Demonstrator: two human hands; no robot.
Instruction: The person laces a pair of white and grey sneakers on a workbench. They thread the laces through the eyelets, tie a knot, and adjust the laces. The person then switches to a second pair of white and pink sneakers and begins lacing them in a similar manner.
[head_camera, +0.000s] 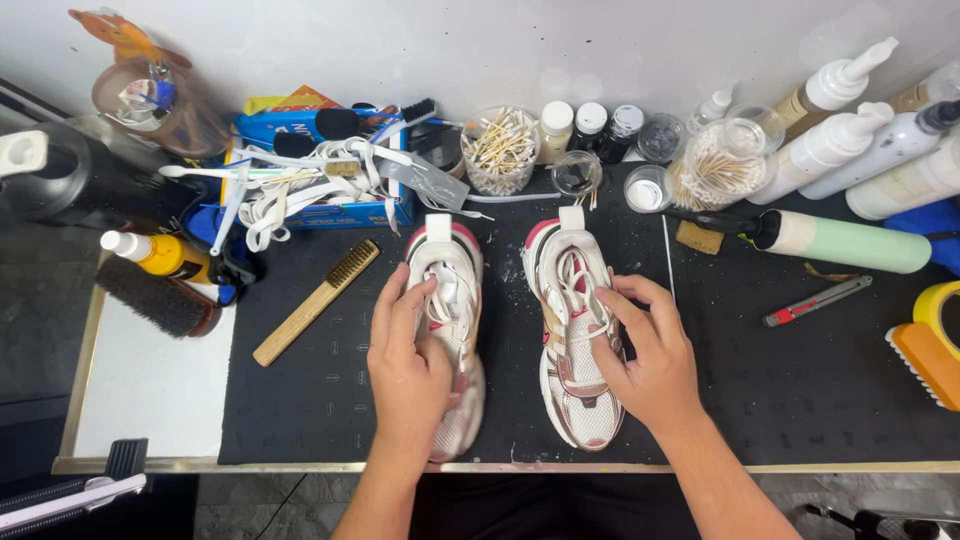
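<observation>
Head view: 2 mesh sneakers (445, 300) (laced)

At the centre of the frame, the left shoe (447, 300) and the right shoe (577, 340) look like white mesh cloth with smooth, faintly glossy red and cream panels and flat cloth laces. They sit on a black mat (780, 390), matt and finely textured, speckled with white crumbs. Left of centre lies a brush (317, 301) with a bare, pale wooden handle and yellowish bristles. At the upper right, the bottles (840, 140) are smooth plastic with a soft sheen. The jar (727, 160) beside them is clear and glossy, holding wooden sticks.
</observation>
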